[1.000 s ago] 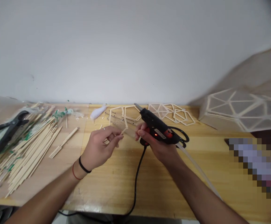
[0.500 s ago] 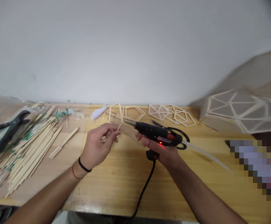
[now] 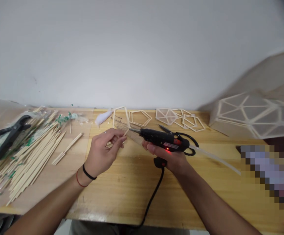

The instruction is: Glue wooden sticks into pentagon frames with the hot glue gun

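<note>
My left hand pinches a thin wooden stick frame between thumb and fingertips, its far part raised above the table. A few short wooden stick ends show under the fingers of the same hand. My right hand is wrapped round a black hot glue gun with a lit red light. The gun's metal nozzle points left and meets, or nearly meets, the frame's corner by my left fingertips. A clear glue stick juts from its back. Beneath the nozzle lies a clear ruler, partly hidden.
Left, many loose wooden sticks lie beside a black-handled cutter. Pentagon frames and joined frames line the back near black scissors. A larger stick-and-paper structure stands right. The gun's cord hangs over the front edge.
The glue gun has shifted slightly left, bringing its nozzle closer to the frame's corner. My left hand has barely moved and still holds the frame.
</note>
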Available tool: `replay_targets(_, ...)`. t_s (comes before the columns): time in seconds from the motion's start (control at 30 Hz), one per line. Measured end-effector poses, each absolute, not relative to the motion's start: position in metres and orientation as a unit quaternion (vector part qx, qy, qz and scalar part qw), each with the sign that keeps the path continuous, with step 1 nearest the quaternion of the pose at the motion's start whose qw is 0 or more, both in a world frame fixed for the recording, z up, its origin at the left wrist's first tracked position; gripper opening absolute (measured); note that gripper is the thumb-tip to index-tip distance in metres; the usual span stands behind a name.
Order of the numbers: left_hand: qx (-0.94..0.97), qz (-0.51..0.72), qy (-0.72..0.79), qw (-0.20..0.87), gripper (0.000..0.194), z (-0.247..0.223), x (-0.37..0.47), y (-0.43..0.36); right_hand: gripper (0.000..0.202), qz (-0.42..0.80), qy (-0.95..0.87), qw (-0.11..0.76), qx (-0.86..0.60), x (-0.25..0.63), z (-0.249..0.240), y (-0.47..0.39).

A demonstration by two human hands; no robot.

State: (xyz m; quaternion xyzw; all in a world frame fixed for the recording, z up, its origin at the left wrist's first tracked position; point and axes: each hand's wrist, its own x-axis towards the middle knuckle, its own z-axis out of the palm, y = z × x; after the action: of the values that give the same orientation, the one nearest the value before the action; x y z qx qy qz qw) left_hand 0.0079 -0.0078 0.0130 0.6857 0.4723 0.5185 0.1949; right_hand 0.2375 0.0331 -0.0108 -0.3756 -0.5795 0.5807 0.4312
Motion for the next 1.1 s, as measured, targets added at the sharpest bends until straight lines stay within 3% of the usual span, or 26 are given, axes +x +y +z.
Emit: replay_targets(1.1, 0.681, 0.517, 0.479, 0.201, 0.007, 0.0132, 0.0073, -0.0071, 0.033, 0.591, -0.568, 0.433, -0.375, 0.2331, -0.0031, 0.0343)
